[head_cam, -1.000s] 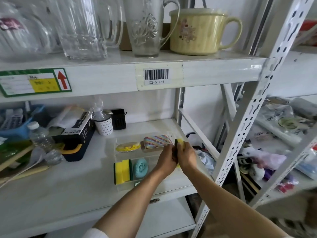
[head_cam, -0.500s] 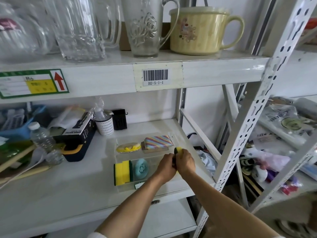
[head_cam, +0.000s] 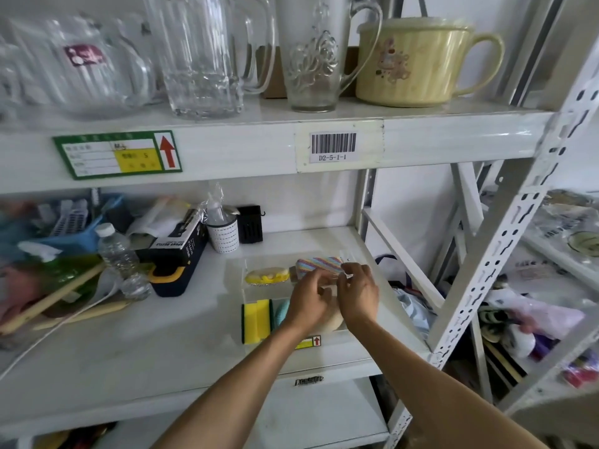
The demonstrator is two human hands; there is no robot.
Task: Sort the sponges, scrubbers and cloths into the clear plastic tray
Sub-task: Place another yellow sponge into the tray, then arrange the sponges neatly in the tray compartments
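Note:
The clear plastic tray (head_cam: pixel 243 288) sits on the middle shelf. Its back part holds a flat yellow scrubber (head_cam: pixel 267 275) and a rainbow-striped cloth (head_cam: pixel 319 265). A yellow-and-green sponge (head_cam: pixel 256 320) and a teal round scrubber (head_cam: pixel 281 312) stand on edge in the front part. Between my wrists shows a pale tan rounded piece (head_cam: pixel 334 321). My left hand (head_cam: pixel 308 299) hovers over the tray's middle, fingers loosely curled and holding nothing. My right hand (head_cam: pixel 358 293) is beside it, its fingertips at the striped cloth's right end. I see no sponge in either hand.
Left of the tray lie a black-and-yellow box (head_cam: pixel 176 254), a water bottle (head_cam: pixel 118 254), a white dotted cup (head_cam: pixel 223 236) and wooden sticks (head_cam: pixel 48 299). Glass jugs (head_cam: pixel 201 56) and a yellow mug (head_cam: pixel 411 59) stand on the shelf above. A white upright (head_cam: pixel 505 241) rises at the right.
Both hands held a yellow sponge together over the tray's right side. Now they have moved up toward the striped cloth, the fingers have parted, and the sponge has left my grasp.

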